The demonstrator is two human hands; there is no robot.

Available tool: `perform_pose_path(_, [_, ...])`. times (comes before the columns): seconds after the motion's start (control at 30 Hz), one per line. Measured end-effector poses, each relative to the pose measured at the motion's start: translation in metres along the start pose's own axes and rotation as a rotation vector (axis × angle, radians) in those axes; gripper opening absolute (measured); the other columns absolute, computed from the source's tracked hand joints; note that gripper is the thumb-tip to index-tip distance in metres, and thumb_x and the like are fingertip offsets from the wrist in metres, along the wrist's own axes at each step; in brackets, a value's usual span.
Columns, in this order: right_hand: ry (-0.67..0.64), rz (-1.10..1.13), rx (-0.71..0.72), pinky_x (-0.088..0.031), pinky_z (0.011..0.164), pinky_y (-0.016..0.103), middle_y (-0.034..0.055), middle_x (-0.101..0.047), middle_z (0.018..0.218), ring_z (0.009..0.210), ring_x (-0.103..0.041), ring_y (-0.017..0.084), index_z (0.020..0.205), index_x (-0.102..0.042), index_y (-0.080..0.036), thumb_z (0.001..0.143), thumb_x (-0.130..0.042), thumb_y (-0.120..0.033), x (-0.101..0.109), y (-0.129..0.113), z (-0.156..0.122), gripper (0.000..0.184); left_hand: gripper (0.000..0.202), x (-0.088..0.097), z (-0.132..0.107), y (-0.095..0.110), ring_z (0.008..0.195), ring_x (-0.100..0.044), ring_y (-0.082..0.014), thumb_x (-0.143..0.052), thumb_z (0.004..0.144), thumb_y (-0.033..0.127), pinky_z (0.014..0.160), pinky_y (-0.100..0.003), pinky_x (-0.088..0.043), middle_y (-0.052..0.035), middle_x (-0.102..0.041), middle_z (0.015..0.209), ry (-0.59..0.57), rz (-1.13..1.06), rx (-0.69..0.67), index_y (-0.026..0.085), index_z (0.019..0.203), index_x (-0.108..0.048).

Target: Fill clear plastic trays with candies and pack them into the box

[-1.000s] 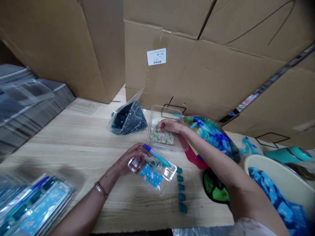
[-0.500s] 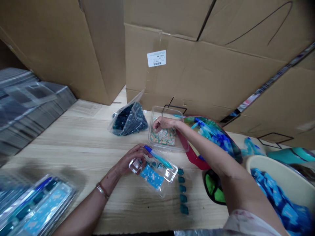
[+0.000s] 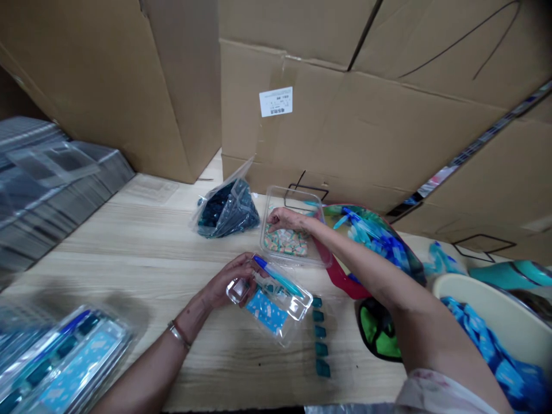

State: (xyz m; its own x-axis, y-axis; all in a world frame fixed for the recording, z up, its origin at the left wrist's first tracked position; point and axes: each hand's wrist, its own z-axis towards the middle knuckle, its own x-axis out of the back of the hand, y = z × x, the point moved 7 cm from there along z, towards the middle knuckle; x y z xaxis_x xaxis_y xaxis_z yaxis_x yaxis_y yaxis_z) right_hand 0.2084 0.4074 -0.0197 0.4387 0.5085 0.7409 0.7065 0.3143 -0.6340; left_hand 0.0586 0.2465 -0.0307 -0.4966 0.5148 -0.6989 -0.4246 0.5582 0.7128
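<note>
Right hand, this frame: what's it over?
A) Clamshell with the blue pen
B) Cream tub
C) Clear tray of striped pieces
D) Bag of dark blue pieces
C. The right hand is inside the rim of the clear tray, directly over the striped pieces.

My left hand grips a clear plastic clamshell with a blue pen inside, and my right hand is down in a clear tray of small striped pieces on the desk!

The left hand is cupped low, while the right hand reaches farther forward, curled downward.
</note>
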Motion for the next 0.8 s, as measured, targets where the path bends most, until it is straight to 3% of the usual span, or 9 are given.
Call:
perform_pose_path(0.3, [-0.007, -0.138, -0.025, -0.037, 0.059, 0.021, -0.0004, -0.061, 0.068, 0.062, -0.05, 0.01, 0.074, -0.067, -0.012, 0.067, -0.07, -0.023, -0.011, -0.006, -0.004, 0.013, 0.02, -0.002, -0.001, 0.002, 0.047, -0.056, -0.0089, -0.055, 0.083, 0.023, 0.031, -0.018, -0.041, -0.0058, -0.062, 0.099, -0.017, 0.02, 0.002, 0.018, 0.102, -0.054])
perform_pose_path(0.5, [0.077, -0.049, -0.032, -0.036, 0.056, 0.019, -0.0051, -0.054, 0.062, 0.057, -0.045, 0.008, 0.068, -0.06, -0.013, 0.058, -0.076, -0.018, -0.01, -0.005, -0.005, 0.02, 0.021, 0.002, -0.001, 0.0, 0.048, -0.057, -0.0099, -0.052, 0.084, 0.021, 0.031, -0.019, -0.041, -0.0062, -0.061, 0.1, -0.005, 0.036, -0.009, 0.018, 0.105, -0.053])
perform_pose_path(0.67, [0.057, 0.08, 0.064, -0.039, 0.06, 0.02, -0.0041, -0.057, 0.066, 0.061, -0.048, 0.008, 0.075, -0.06, -0.014, 0.062, -0.072, -0.02, -0.009, -0.003, -0.012, 0.019, 0.019, 0.003, 0.0, -0.001, 0.047, -0.056, -0.0097, -0.05, 0.084, 0.021, 0.03, -0.019, -0.041, -0.0068, -0.061, 0.102, -0.007, 0.039, -0.015, 0.018, 0.103, -0.052])
perform_pose_path(0.8, [0.074, 0.007, 0.058, -0.039, 0.061, 0.02, -0.0031, -0.059, 0.069, 0.063, -0.05, 0.009, 0.074, -0.062, -0.014, 0.061, -0.068, -0.012, -0.009, 0.006, -0.019, 0.014, 0.02, 0.003, 0.0, -0.002, 0.047, -0.057, -0.0094, -0.054, 0.083, 0.022, 0.033, -0.019, -0.042, -0.006, -0.062, 0.099, 0.009, 0.036, -0.005, 0.018, 0.103, -0.053])
